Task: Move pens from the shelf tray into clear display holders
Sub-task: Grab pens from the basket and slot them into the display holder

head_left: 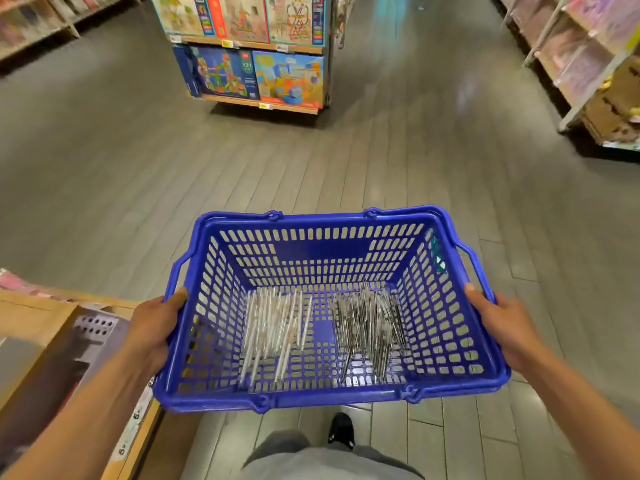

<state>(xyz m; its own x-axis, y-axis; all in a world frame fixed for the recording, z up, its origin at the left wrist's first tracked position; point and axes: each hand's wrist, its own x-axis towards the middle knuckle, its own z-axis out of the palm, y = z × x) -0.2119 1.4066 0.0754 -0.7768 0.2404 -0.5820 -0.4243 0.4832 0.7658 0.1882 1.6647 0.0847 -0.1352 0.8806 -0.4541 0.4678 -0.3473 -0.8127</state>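
Two loose heaps of pens (322,327) are carried in a blue basket (311,247) — gripped at its sides by the left hand (152,327) and right hand (502,327) — with no display holder seen, so placing is judged undone.
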